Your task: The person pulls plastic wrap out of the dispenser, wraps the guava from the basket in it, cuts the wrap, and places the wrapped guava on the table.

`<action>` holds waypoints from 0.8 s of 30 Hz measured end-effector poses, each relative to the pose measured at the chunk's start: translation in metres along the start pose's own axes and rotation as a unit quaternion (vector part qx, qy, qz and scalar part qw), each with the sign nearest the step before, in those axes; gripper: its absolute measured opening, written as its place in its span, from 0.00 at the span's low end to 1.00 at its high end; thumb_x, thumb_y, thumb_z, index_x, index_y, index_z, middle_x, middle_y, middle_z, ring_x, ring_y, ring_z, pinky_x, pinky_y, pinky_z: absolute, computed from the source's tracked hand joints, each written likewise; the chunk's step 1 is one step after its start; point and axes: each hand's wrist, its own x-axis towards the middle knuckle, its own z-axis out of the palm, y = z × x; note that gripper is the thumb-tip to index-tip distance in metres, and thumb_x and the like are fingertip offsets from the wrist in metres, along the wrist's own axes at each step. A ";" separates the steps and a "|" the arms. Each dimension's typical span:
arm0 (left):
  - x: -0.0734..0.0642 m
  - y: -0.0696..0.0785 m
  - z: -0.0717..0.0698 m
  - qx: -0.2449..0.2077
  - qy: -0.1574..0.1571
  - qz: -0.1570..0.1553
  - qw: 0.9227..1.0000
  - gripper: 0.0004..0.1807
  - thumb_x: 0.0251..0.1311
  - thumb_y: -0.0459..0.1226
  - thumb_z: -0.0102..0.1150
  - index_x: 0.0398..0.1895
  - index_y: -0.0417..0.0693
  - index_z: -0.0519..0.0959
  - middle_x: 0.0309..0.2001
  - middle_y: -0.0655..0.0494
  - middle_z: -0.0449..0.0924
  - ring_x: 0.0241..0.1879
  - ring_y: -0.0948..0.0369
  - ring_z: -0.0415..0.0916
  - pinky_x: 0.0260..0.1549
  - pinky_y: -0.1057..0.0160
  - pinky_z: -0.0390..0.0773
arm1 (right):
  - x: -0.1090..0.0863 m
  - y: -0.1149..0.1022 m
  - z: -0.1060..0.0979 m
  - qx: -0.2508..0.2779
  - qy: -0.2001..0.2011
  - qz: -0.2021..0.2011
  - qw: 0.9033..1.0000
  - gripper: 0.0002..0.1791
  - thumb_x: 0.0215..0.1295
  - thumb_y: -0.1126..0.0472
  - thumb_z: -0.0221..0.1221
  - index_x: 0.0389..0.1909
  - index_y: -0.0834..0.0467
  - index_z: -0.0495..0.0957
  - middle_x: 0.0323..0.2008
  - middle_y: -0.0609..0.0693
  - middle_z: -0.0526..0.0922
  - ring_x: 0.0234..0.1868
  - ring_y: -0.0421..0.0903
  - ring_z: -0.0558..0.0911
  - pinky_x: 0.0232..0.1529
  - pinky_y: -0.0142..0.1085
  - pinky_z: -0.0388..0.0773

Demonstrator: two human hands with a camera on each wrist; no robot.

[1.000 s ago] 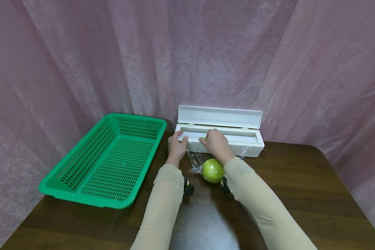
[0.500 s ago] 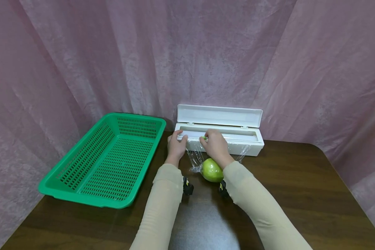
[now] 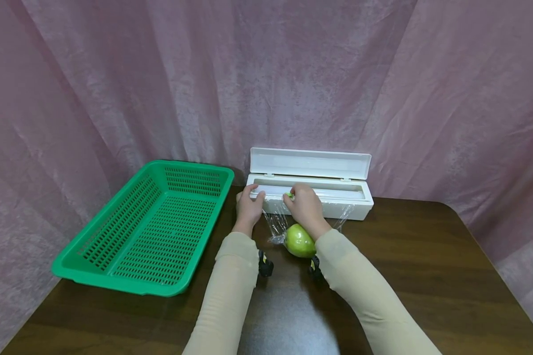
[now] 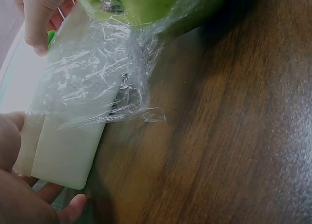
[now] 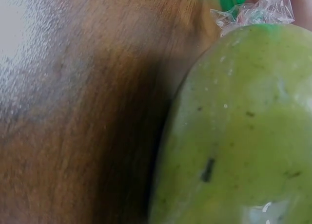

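A white cling film box (image 3: 324,209) stands with its lid raised and a roll inside. My left hand (image 3: 248,211) grips its left end. My right hand (image 3: 307,207) pinches a small green slider (image 3: 290,195) at the box's front edge. Clear cling film (image 3: 275,224) stretches down from that edge to a smooth green fruit (image 3: 299,241) on the table, below my right wrist. In the left wrist view, crumpled film (image 4: 136,73) gathers beside the fruit (image 4: 161,7), whose stem end shows. The right wrist view is mostly filled by the fruit (image 5: 243,121).
A green perforated plastic basket (image 3: 204,231) sits on the table to the left of the box. The brown wooden table (image 3: 426,256) extends to the right. A pink curtain (image 3: 311,74) hangs behind.
The head view has shifted slightly. Both hands, the slider and the fruit keep nearly the same places relative to the box.
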 end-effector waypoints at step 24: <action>0.000 0.001 0.001 0.006 0.003 -0.007 1.000 0.22 0.67 0.48 0.50 0.63 0.58 0.68 0.68 0.46 0.55 0.60 0.47 0.63 0.59 0.51 0.66 | -0.002 0.004 -0.002 0.025 0.024 0.016 0.999 0.14 0.62 0.53 0.59 0.36 0.61 0.79 0.39 0.56 0.82 0.41 0.53 0.79 0.48 0.46 0.77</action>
